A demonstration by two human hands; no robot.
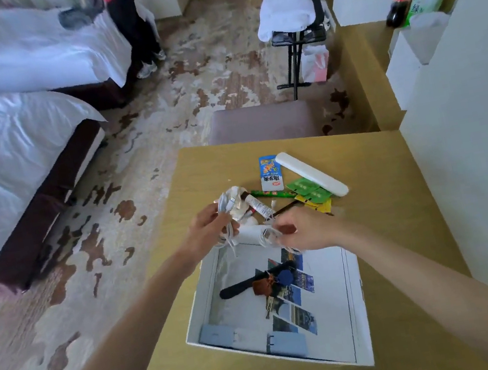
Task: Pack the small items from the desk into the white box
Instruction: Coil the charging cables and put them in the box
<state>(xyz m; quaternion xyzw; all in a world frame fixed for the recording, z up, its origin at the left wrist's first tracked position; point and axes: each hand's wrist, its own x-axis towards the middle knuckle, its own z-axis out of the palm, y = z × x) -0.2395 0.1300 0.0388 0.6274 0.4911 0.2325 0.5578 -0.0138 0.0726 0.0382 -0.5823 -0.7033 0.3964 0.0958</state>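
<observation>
A: Holding a white cable (225, 217) w/ both hands, just above the far edge of the white box (356, 295).

B: Fingers?

A: Left hand (208, 230) has its fingers curled round the coiled bundle, thumb on top. Right hand (306, 229) has its fingers bent in, pinching the cable's other end. It's blurred there, so can't tell the exact grip.

B: Where's the box?

A: On the table (378, 161), near side, open, approx. between the forearms.

B: What's inside?

A: A black flat strip (238, 288), a brown pouch (262, 286) and a blue round tag (285, 277) touching each other, all lying on a photo-print lining.

B: And outside the box?

A: Beyond the hands there's a long white case (312, 174), a blue-white packet (270, 173), green sachets (305, 188), a small tube (258, 206) and a white roll (251, 234) right by the box's far wall — all close together. Can't read the labels.
</observation>
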